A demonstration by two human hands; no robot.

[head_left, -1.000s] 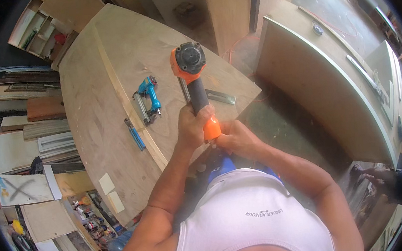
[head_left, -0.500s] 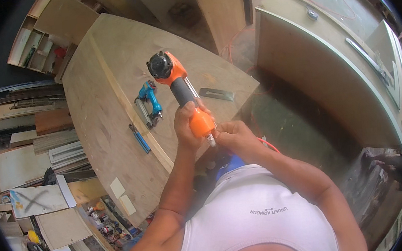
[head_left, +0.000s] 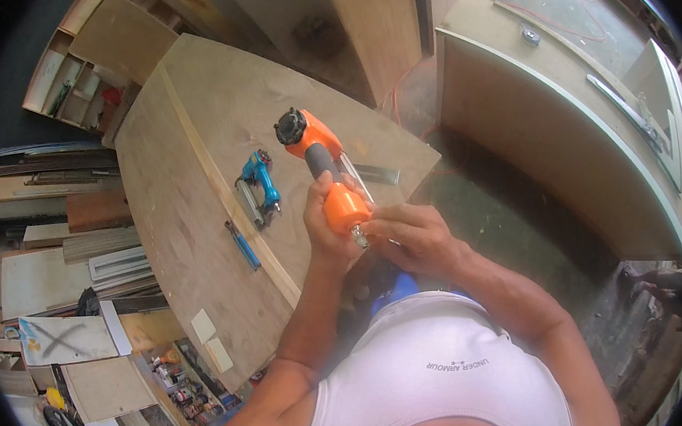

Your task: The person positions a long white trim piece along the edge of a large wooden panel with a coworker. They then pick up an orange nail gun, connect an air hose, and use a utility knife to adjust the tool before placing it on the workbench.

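My left hand (head_left: 324, 229) grips the handle of an orange and grey pneumatic nail gun (head_left: 322, 166), held above the edge of a plywood workbench (head_left: 195, 217). My right hand (head_left: 410, 238) pinches the metal fitting at the gun's orange butt end. The gun's black head points away from me, toward the bench's middle.
A blue nailer (head_left: 261, 184) and a blue pencil-like tool (head_left: 241, 244) lie on the bench beside a thin wood strip (head_left: 225, 191). A steel ruler (head_left: 376, 174) lies near the bench corner. A tall cabinet carcass (head_left: 562, 145) stands to the right. Board stacks (head_left: 51, 238) lie at left.
The nail gun has tilted, its head swinging left and then back a little. Both hands have stayed on the handle end, near my chest.
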